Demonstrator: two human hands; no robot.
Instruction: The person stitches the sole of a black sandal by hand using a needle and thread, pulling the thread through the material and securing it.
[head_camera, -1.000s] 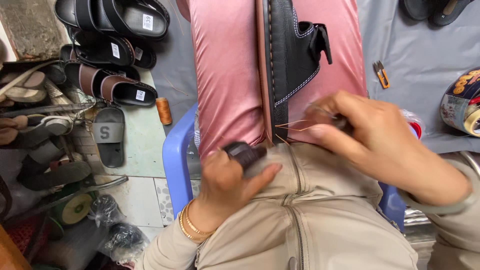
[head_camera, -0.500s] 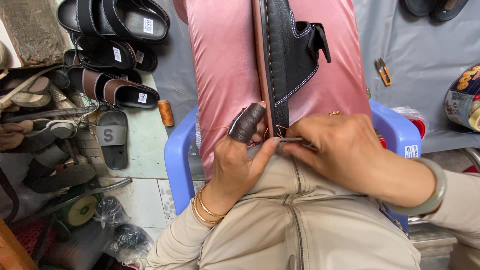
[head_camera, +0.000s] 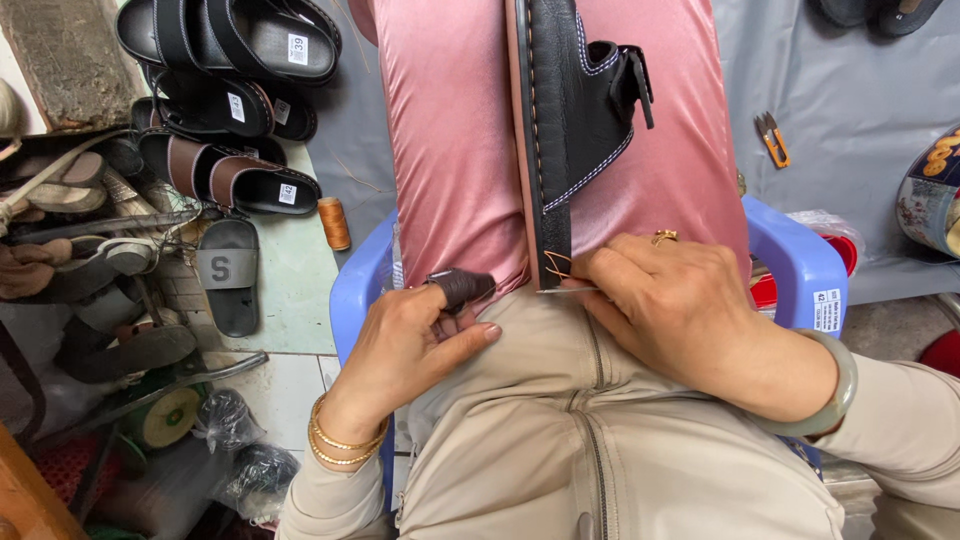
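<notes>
Black leather sandal (head_camera: 572, 120), white-stitched with a tan sole edge, stands on edge between pink satin-clad legs (head_camera: 450, 150). Right hand (head_camera: 680, 310) pinches a thin steel needle (head_camera: 568, 291) at its near end; left hand (head_camera: 410, 345) curls loosely, index finger capped by a dark thimble (head_camera: 462, 286).

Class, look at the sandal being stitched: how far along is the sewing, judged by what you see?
Done: white stitching already runs along the strap of the sandal. In hand: the right hand holds a needle at the sole's near end, where orange thread loops; the left hand wears a dark thumb guard. Left: how much of the sole edge is unsewn cannot be told.
</notes>
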